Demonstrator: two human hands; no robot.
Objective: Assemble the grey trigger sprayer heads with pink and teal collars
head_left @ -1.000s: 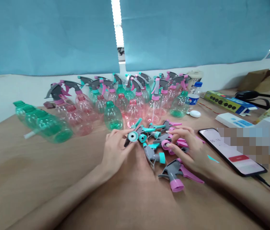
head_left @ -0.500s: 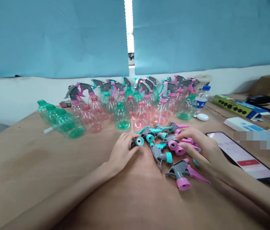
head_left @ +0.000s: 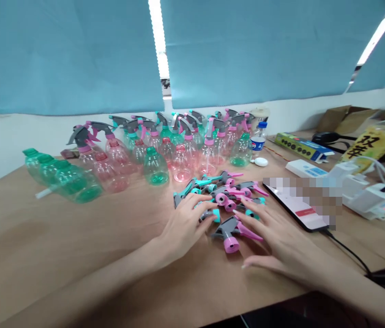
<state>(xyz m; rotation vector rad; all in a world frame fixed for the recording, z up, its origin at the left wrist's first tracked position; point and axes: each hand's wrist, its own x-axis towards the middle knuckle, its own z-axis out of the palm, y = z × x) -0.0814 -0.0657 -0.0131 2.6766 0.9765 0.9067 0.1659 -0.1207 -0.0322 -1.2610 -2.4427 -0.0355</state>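
Observation:
Several loose spray heads (head_left: pixel 221 199), grey with pink or teal parts, lie in a pile on the wooden table. My left hand (head_left: pixel 187 223) rests over the pile's left side, fingers apart, touching a grey and teal spray head (head_left: pixel 209 214). On the right, my right hand (head_left: pixel 274 237) is spread with nothing in it, its fingertips near a grey and pink spray head (head_left: pixel 230 232). Behind the pile stand open green bottles (head_left: pixel 156 168) and pink bottles (head_left: pixel 181 165). Farther back are several bottles with spray heads fitted.
Overlapping green bottles (head_left: pixel 65 175) lean at the left, beside a white tube (head_left: pixel 44 193). On the right are a phone (head_left: pixel 291 205) with a cable, a power strip (head_left: pixel 359 196), a patterned box (head_left: pixel 301 146) and a blue-capped bottle (head_left: pixel 259 136).
The view has shifted to the right. My left hand has moved onto the pile and opened off a teal spray head. My right hand has spread, its thumb now lower and away from the pile.

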